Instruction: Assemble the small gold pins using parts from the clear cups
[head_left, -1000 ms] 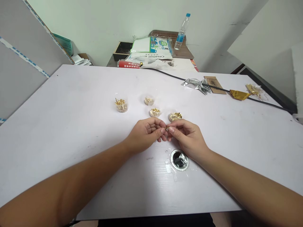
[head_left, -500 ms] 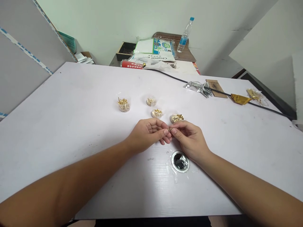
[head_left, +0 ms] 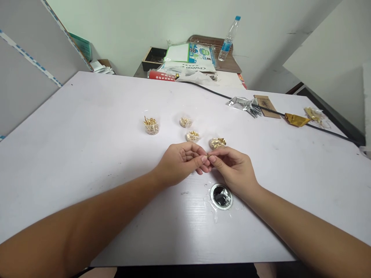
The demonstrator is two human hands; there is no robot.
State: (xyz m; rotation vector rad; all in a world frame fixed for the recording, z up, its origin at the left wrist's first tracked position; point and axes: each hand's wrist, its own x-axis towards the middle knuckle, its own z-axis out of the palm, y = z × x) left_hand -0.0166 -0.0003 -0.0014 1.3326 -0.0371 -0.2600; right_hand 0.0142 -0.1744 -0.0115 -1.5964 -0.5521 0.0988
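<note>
My left hand [head_left: 184, 163] and my right hand [head_left: 236, 170] meet above the middle of the white table. Between their fingertips is a small gold-coloured metal pin [head_left: 208, 156], mostly covered, pinched by thumb and forefinger on each side. Just beyond my right fingers sits a clear cup of gold metal pieces [head_left: 217, 143]. Two more clear cups stand past my left fingers, a nearer cup of short gold parts [head_left: 193, 136] and a farther cup of small pale gold parts [head_left: 185, 122]. Further left, a taller cup holds long gold pins [head_left: 151, 126].
A round hole with a metal rim [head_left: 221, 196] lies below my right hand, with clear tape around it. A black cable [head_left: 208, 92] crosses the back right, by silver foil [head_left: 245, 106], cardboard [head_left: 266, 106] and a gold packet [head_left: 296, 119]. Behind stands a water bottle [head_left: 227, 42].
The view has tipped slightly, so the table's contents sit a little higher in the picture. Both hands keep their pinch, and less of the pin shows between the fingertips.
</note>
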